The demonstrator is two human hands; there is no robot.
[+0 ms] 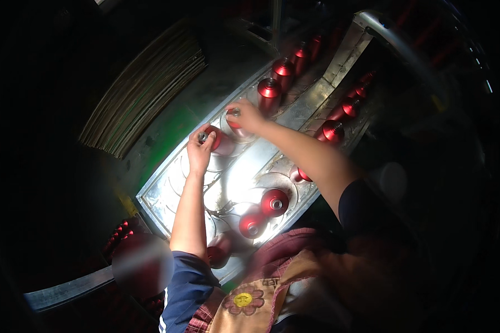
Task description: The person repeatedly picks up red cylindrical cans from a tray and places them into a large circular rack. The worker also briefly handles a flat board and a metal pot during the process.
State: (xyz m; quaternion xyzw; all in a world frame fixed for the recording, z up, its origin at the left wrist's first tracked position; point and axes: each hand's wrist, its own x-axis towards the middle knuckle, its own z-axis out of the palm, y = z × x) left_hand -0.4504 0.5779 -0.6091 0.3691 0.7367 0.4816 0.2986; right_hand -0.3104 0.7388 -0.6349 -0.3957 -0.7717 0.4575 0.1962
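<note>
My left hand (199, 149) has its fingers closed around the neck of a shiny red metal bottle (221, 142) that leans toward me. Just beyond it, my right hand (246, 116) grips the neck of a second red bottle (238, 131), with its fingers partly covering the top. Both bottles are at the far side of a bright metal conveyor (245, 169) with round plates. Beyond my right hand, a red bottle (269, 95) with a dark threaded neck stands upright in a row of several.
On the near side are a red bottle (274, 202), another beside it (252, 225), and a row running away to the right (333, 131). A metal divider (305, 102) splits the conveyor. Stacked flat sheets (144, 91) lie beyond it on the left. A metal rail (69, 288) is at lower left.
</note>
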